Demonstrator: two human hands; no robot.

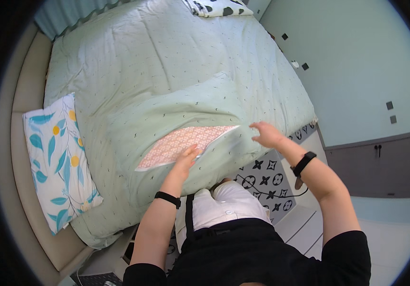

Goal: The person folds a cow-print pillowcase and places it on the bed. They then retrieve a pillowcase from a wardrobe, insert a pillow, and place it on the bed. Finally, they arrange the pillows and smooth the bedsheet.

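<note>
A pale green pillowcase with small dark moon prints lies flat before me on a matching bedsheet. Its long white-edged opening gapes, showing a pink cloth with white flowers inside. My left hand is at the near edge of this opening, fingers stretched over the pink cloth. Whether it grips the edge is not clear. My right hand hovers just beyond the opening's right end, fingers apart and holding nothing.
A white pillow with blue leaves rests at left against the beige headboard. Folded black-and-white spotted bedding lies at the far edge. A black cable crosses the patterned mat beside the bed.
</note>
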